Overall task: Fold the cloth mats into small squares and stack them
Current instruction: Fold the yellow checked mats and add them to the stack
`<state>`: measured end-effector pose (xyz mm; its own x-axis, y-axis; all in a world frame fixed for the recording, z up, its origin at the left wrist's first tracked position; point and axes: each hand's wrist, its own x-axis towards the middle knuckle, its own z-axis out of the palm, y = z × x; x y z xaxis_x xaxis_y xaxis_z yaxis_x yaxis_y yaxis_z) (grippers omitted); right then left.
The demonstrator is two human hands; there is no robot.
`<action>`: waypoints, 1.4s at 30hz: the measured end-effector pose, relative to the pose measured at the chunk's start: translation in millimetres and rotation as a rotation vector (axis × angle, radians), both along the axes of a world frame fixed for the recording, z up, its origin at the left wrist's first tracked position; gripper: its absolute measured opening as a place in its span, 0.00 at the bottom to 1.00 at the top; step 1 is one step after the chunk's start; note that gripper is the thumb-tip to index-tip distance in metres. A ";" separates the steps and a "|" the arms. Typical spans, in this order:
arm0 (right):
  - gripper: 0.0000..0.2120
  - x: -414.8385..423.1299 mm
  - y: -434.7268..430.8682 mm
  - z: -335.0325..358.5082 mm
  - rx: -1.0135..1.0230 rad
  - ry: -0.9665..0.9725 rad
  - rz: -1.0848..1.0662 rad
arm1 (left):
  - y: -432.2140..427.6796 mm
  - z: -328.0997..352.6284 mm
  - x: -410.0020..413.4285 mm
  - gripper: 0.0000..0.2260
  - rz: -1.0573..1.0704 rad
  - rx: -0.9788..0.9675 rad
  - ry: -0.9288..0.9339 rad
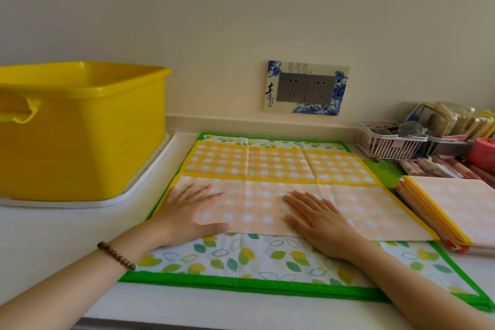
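Check mat (267, 163) half-folded over leaf mat (241, 257) | I'm pressing L hand (187, 209) & R hand (318, 222) flat, fingers spread | best: smoothing crease outward, keeping edges aligned

The socket plate (306, 88) bears a large black "青", perhaps "花" beside it; the small print above is illegible.

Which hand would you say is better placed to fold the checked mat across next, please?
Probably the left hand: it lies flat by the left edge of the checked mat, while the right hand presses near the middle, where it could hold the fold.
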<state>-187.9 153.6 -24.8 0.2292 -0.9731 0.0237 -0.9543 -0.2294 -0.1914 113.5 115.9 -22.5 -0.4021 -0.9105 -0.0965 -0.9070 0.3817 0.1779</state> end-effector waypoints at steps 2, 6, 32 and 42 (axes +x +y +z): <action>0.44 -0.3 0.2 -0.3 0.008 0.004 0.002 | 1.4 2.7 5.6 0.49 -0.001 0.023 0.011; 0.43 0.6 -0.3 -0.1 0.012 0.008 -0.001 | 4.0 12.0 1.5 0.49 -0.035 0.082 0.026; 0.16 -43.2 23.4 24.1 0.092 -0.324 0.086 | 3.5 19.1 -33.5 0.14 -0.235 -0.142 0.327; 0.10 -71.0 31.4 77.8 0.298 -0.218 0.030 | 4.5 76.5 -38.7 0.17 -0.237 0.322 0.247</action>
<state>-258.8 185.0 53.1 0.2783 -0.9376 -0.2086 -0.8775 -0.1599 -0.4522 74.9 120.3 54.0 -0.6415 -0.7305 -0.2340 -0.7172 0.4630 0.5208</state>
